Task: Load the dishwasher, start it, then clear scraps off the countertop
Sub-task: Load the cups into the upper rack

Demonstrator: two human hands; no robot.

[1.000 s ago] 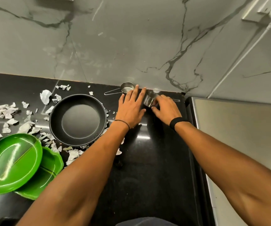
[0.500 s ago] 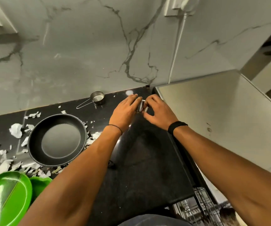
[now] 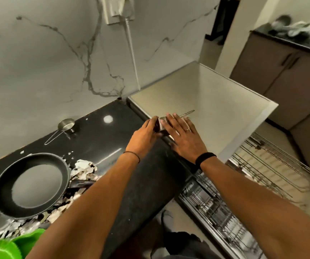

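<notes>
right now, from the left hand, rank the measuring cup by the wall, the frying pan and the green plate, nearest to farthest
1. Steel measuring cup, by the wall, left of the left hand.
2. Black frying pan, farther left among paper scraps.
3. Green plate, bottom left corner, farthest.

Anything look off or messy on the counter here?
Yes: pale torn scraps litter the black countertop around the pan, heaped against its right and near rim. Nothing looks broken. The left hand grips a metal cup at the counter's right edge.
</notes>
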